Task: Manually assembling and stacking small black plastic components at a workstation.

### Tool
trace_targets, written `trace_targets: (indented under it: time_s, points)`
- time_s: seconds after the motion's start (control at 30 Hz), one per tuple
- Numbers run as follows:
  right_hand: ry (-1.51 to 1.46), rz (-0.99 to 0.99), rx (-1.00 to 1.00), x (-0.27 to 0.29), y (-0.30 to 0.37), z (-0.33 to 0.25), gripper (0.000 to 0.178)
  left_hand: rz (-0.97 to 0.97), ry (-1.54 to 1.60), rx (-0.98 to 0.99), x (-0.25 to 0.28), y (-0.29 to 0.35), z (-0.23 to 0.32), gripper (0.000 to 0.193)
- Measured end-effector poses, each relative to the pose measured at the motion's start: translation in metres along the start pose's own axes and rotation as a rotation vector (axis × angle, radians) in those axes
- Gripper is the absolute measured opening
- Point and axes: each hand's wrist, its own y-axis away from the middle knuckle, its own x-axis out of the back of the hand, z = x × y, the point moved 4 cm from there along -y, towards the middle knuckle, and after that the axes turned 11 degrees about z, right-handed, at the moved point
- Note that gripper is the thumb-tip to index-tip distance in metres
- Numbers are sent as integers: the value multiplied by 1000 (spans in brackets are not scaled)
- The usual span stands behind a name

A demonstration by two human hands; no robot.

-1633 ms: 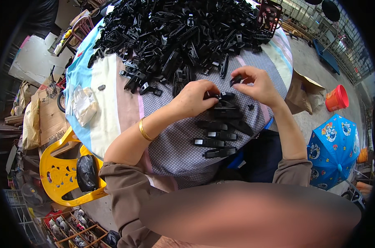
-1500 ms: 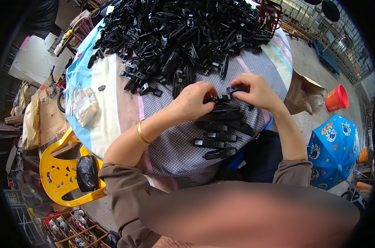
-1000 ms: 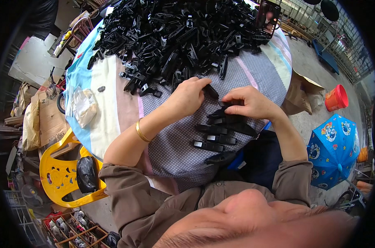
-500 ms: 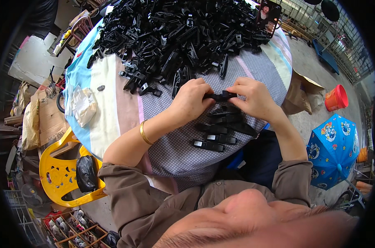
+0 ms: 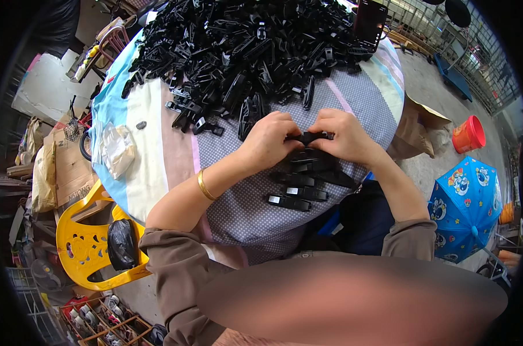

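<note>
Between my two hands is a small black plastic clip-like part (image 5: 309, 137), held just above the cloth-covered table (image 5: 227, 213). My left hand (image 5: 267, 138) pinches one end, its fingers closed. The other end sits in the closed thumb and fingers of my right hand (image 5: 345, 135). Fingertips cover much of the part, so its exact shape is hard to make out. Directly below my hands several similar black clips (image 5: 290, 202) lie in a loose column toward the table's near edge. Beyond my hands spreads a large heap of black clips (image 5: 232, 52).
A phone (image 5: 370, 23) stands at the heap's right edge. On the table's left lies a crumpled clear plastic bag (image 5: 117, 151). A yellow chair (image 5: 71, 248) with a black bag (image 5: 123, 245) stands left. A brown paper bag (image 5: 414, 130), red bucket (image 5: 469, 135) and blue umbrella (image 5: 463, 202) are right.
My right hand has shifted slightly left, nearer my left hand, and both still grip the clip-like part. The phone's screen has gone from a lit picture to mostly dark.
</note>
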Motion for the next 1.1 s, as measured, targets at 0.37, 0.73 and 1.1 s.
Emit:
trace_targets:
  time_s: [0.37,0.73,1.1]
  points:
    - [277,228,147,2,-25,7,27,87,-658,-64,27,-8,-14,25]
    - [564,43,134,-17,-35,12,24,33,-993,-50,17,1,-13,17]
    - [246,-45,91,-2,-9,-23,24,83,-1079,-60,19,3,-22,21]
